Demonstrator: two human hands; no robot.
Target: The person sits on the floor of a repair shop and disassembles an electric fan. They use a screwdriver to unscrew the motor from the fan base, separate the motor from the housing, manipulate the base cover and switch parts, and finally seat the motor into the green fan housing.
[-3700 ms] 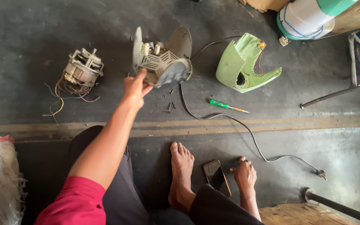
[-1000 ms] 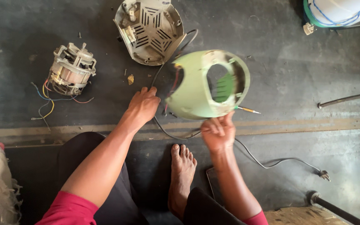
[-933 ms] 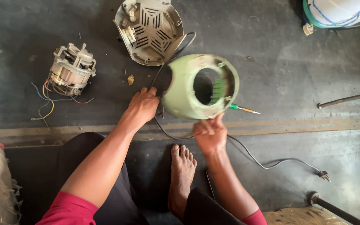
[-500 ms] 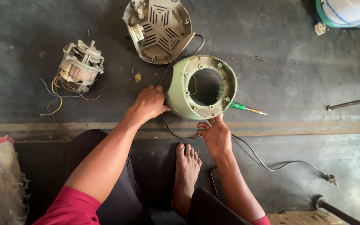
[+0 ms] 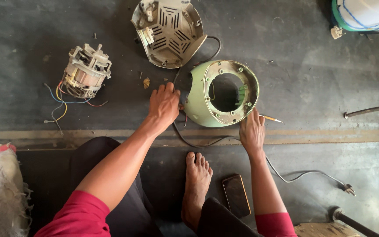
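1. Green plastic forms the appliance housing (image 5: 197, 103), a rounded, tapering shell lying on the dark floor (image 5: 294, 79) between the two hands; its wide circular opening faces up toward the camera and a little to the right, and its axis runs from that opening down into the floor, with the narrower closed side leaning left.
2. Around the opening runs a dusty, pale rim with small screw posts, and a dark round hole shows through the middle.
3. At the housing's left flank, the left hand (image 5: 164, 104) lies with fingers together and bent against the floor and cable; whether it grips anything cannot be told.
4. Against the lower right edge of the rim, the right hand (image 5: 252, 131) rests with its fingers loosely spread and pressed to the shell, steadying rather than clamping it.
5. Behind the housing, just beside it, lies a grey ribbed base plate (image 5: 170, 33), round, slotted in a star pattern, inner side up.
6. A black power cable (image 5: 286, 177) snakes from the plate past the housing, under the right forearm, to a plug at the right.
7. Well to the left sits a bare electric motor (image 5: 85, 72) of metal and copper windings, with coloured wires trailing from it.
8. A screwdriver (image 5: 270, 118) pokes out just behind the right hand, mostly hidden.
9. Near the person's bare foot (image 5: 197, 184) lies a dark phone (image 5: 236, 195), screen up.
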